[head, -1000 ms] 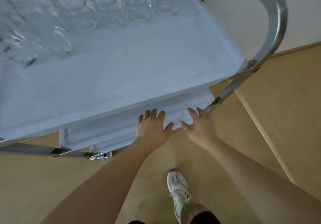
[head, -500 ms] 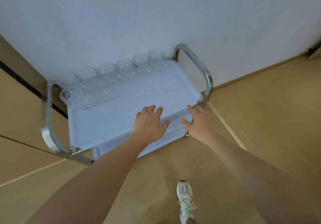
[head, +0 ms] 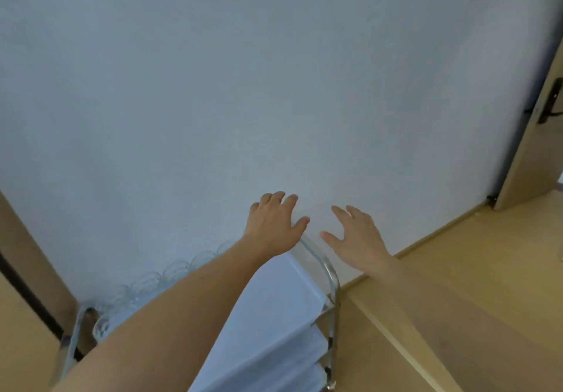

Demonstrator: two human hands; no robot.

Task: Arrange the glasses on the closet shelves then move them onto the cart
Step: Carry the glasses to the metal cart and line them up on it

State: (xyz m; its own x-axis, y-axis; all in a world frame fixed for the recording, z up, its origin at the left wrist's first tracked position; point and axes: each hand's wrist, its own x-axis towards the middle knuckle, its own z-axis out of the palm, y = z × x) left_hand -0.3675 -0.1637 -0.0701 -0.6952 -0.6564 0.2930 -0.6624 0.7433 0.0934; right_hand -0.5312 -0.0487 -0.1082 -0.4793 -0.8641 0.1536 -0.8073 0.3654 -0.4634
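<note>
A white cart point(head: 274, 306) with chrome end handles stands against the white wall, low in the view. Several clear glasses point(head: 146, 285) stand in a row along its far edge, partly hidden by my left forearm. My left hand point(head: 272, 224) is raised above the cart's right end with fingers spread, holding nothing. My right hand point(head: 355, 235) is beside it, to the right of the chrome handle point(head: 330, 273), also spread and holding nothing. Neither hand touches the cart.
A plain white wall point(head: 274, 87) fills most of the view. A wooden door point(head: 536, 129) with a dark handle stands at the right edge. Light wood flooring point(head: 472, 300) runs right of the cart. A wooden frame point(head: 27, 257) rises at the left.
The view has swung upward from the cart toward the wall. Both hands have lifted away from the cart's front edge and are now raised in the air.
</note>
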